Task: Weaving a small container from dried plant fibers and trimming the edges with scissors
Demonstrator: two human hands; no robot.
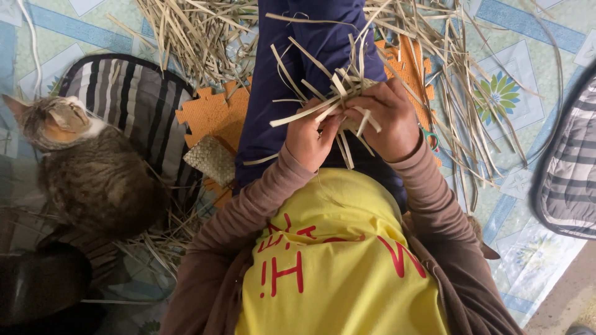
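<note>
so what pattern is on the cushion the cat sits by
Black, grey and white stripes on the cushion, seen in the head view.

No packages, labels, signs or screens show here. The nearest thing to one is the red lettering printed across the person's yellow shirt, near the bottom middle of the view.

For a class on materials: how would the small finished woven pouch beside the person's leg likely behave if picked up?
The woven pouch probably feels light, being thin plaited strips. Its tight weave likely makes it stiffer than the loose strips, though still squashable. Flat, so unlikely to roll.
</note>
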